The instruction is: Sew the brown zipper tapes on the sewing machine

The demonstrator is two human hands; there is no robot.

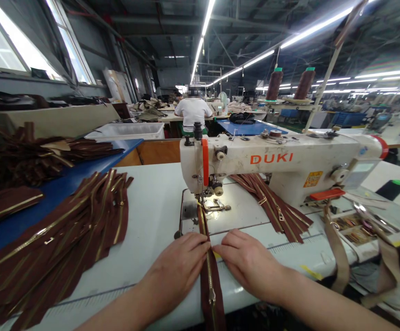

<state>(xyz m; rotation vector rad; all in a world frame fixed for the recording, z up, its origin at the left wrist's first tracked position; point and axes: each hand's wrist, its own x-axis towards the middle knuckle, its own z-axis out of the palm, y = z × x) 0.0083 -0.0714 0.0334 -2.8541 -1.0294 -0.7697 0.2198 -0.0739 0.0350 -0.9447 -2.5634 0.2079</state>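
Note:
A brown zipper (209, 273) with gold teeth runs from under the presser foot of the sewing machine (234, 158) down over the table's front edge. Its metal slider hangs below my hands. My left hand (182, 259) grips the zipper's left edge, fingers closed and pressed together. On the opposite edge, my right hand (244, 257) pinches the tape with its fingertips. A small yellow piece shows beside the right fingertips. The needle area is lit, and the zipper's far end lies beneath it.
Brown zippers (79, 220) lie heaped on the left, and another bundle (272, 207) sits behind the needle. A parts tray (362, 232) with scissors stands at right. Thread cones (275, 85) rise behind the machine. A person in a white shirt (193, 112) sits ahead.

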